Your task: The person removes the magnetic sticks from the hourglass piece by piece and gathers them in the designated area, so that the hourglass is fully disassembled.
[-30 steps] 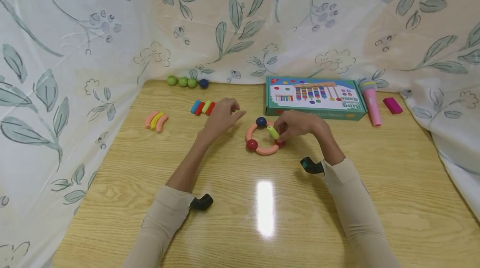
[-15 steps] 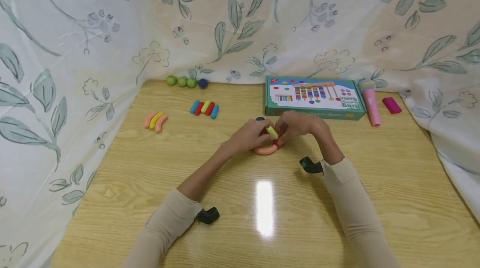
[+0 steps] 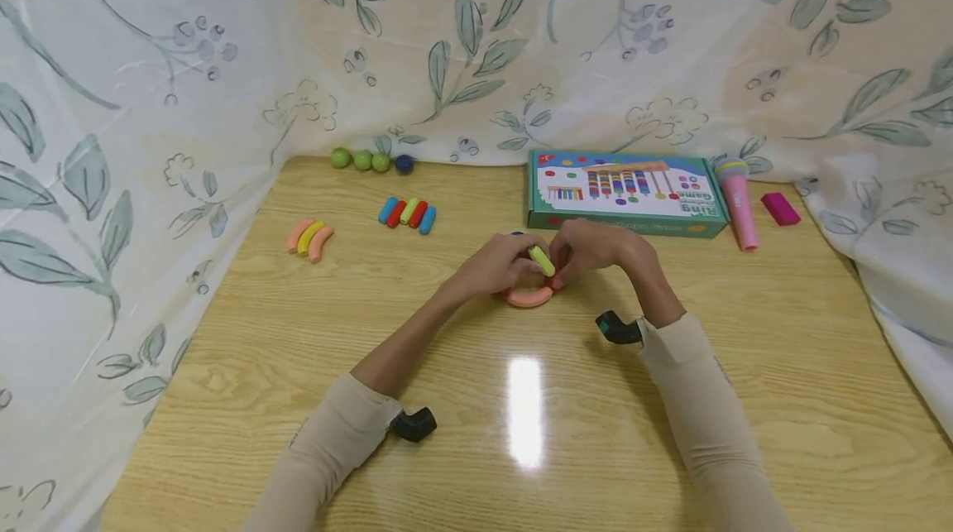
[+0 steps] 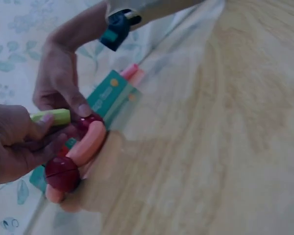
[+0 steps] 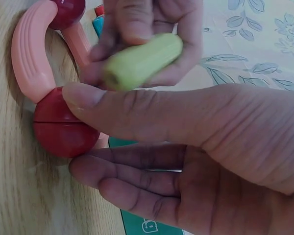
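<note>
In the head view my left hand pinches a short light green rod above a ring of curved pieces and balls. In the right wrist view the green rod slants between the left thumb and fingers. My right hand grips a red ball of that ring between thumb and fingertips. A curved pink piece joins this ball to a second red ball. Most of the ring's far side, with its blue ball, is hidden behind the left hand.
Several blue, red and green rods lie to the left, near three curved pieces. Green balls and a dark blue ball line the back. Behind the hands lies a game box, with a pink toy microphone and magenta block rightward.
My left hand has moved right from beside the loose rods to the ring and now pinches the green rod. The right hand has stayed at the red ball.
</note>
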Demonstrator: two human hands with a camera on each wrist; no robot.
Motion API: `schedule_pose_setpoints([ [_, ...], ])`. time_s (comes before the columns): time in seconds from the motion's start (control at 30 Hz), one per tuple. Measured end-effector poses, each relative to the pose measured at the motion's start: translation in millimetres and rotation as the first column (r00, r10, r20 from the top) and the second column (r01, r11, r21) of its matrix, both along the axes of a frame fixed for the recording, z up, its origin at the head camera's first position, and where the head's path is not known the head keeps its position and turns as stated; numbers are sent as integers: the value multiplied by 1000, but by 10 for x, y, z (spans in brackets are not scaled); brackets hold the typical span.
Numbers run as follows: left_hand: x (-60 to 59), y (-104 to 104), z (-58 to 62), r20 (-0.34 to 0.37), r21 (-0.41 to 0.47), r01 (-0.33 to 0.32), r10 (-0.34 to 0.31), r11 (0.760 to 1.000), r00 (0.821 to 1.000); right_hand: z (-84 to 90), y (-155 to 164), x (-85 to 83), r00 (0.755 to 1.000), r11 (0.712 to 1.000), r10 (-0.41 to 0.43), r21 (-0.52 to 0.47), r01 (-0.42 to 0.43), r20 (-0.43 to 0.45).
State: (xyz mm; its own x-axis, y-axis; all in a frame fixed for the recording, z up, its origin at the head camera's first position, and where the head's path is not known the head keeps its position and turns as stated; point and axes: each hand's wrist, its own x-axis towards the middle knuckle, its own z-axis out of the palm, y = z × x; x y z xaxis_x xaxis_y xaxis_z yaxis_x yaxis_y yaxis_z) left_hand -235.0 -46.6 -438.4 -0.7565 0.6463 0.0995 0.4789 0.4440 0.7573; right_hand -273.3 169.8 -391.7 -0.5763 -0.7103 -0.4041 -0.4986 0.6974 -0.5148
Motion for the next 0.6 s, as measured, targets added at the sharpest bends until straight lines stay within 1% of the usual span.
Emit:
schedule_pose_setpoints([
  [0.07, -16, -45, 42, 34, 23, -19, 18, 1000, 999, 0, -2, 8, 1000, 1000, 1, -3, -1, 1],
  [0.17, -48, -145, 109, 60, 51, -81, 78, 995, 995, 1, -3, 20, 1000, 1000, -2, -1, 2, 18],
  [0.2, -62, -187, 131, 61, 59, -110, 106, 992, 993, 1, -1, 23, 1000, 1000, -5, 1, 5, 27],
  [0.27, -93, -279, 174, 37, 57, -171, 169, 984, 985, 1, 0, 27, 999, 1000, -9, 8, 9, 38],
  [0.33, -133, -382, 215, 15, 51, -242, 242, 969, 970, 1, 3, 27, 999, 1000, -19, 13, 19, 39],
  [0.4, -168, -496, 253, -11, 8, -308, 309, 951, 951, -4, 4, 23, 999, 1000, -24, 13, 23, 29],
  [0.5, -213, -660, 280, -47, -103, -390, 387, 915, 921, -9, 2, 16, 1000, 1000, -21, 7, 21, 20],
  [0.53, -228, -708, 277, -55, -151, -411, 407, 899, 912, -5, 2, 15, 1000, 1000, -17, 3, 17, 18],
  [0.6, -252, -782, 260, -99, -259, -445, 434, 857, 895, 8, 5, 17, 1000, 1000, -4, -7, 5, 13],
])
